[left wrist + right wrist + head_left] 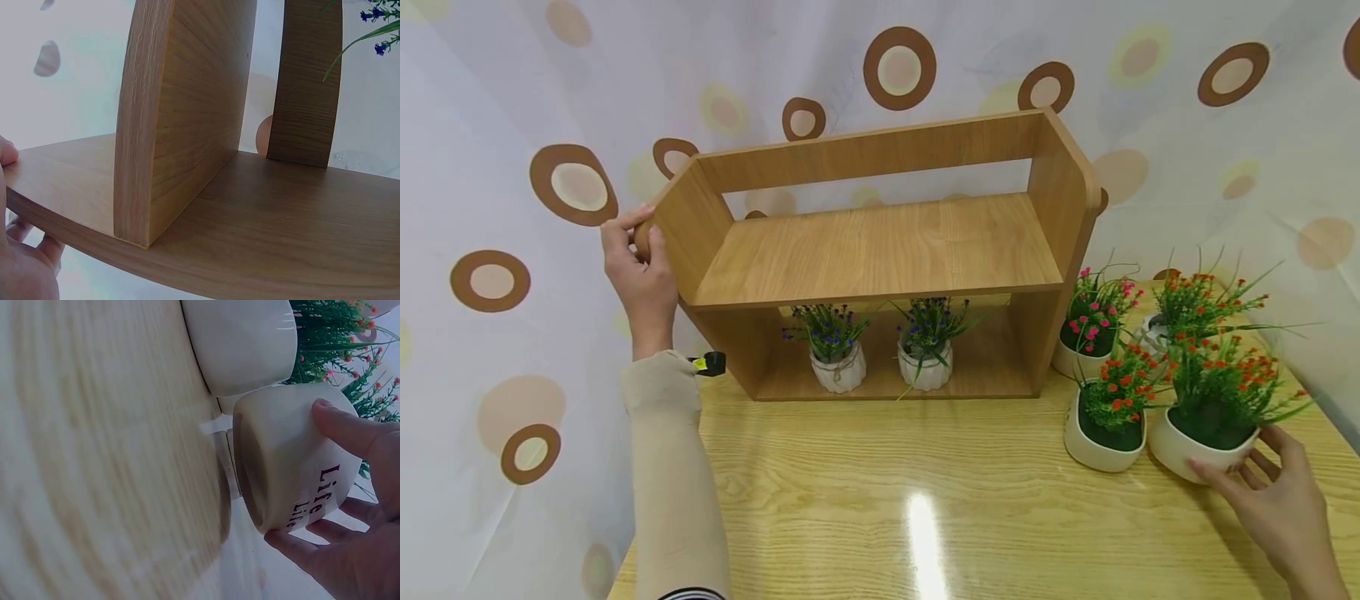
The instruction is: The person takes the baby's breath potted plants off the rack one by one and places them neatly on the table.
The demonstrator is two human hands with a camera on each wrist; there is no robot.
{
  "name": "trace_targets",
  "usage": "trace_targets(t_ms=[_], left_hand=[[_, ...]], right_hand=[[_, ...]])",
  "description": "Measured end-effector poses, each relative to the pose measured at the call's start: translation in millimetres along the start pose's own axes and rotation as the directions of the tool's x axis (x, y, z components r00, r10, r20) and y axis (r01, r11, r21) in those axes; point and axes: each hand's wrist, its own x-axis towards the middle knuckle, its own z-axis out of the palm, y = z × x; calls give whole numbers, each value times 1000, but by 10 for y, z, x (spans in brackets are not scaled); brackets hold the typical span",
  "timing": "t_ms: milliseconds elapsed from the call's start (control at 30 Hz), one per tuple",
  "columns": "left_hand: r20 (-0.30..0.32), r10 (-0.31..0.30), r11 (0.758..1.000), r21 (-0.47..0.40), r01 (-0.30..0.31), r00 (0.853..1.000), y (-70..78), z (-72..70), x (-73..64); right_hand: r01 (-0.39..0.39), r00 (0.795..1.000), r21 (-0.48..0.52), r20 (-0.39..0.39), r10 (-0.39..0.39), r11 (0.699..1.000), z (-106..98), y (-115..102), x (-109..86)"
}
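Observation:
My left hand (pixel 643 279) grips the rounded front edge of the left side panel of a two-tier wooden shelf (pixel 880 250). In the left wrist view its thumb lies on one face of the panel, fingers on the other. At the right, my right hand (pixel 1281 500) holds a white oval flowerpot (pixel 1198 454) with orange-red flowers, thumb on one side and fingers on the other. The right wrist view shows this pot (pixel 294 456) tilted, its underside partly visible and "Life" printed on its wall. A similar pot (pixel 1105 454) with red flowers stands right beside it.
Two ribbed white pots (pixel 838 371) with purple-blue flowers stand on the lower shelf. Behind the held pot are a pot with pink flowers (pixel 1078 360) and another orange-flowered plant (pixel 1195 300). A patterned curtain (pixel 497 350) hangs behind the wooden table (pixel 820 492).

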Motion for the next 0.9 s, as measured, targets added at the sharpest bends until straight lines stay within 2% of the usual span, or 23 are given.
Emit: trace_targets(t_ms=[233, 533, 900], left_hand=[[5, 5, 1000, 3, -5, 1000, 26, -12, -10], [10, -3, 1000, 14, 3, 1000, 10, -4, -9], [1, -6, 1000, 26, 6, 1000, -14, 4, -3]], right_hand=[[37, 999, -26, 26, -36, 999, -24, 19, 8], [51, 995, -3, 83, -51, 999, -32, 29, 37], [185, 973, 44, 130, -189, 982, -38, 110, 105]])
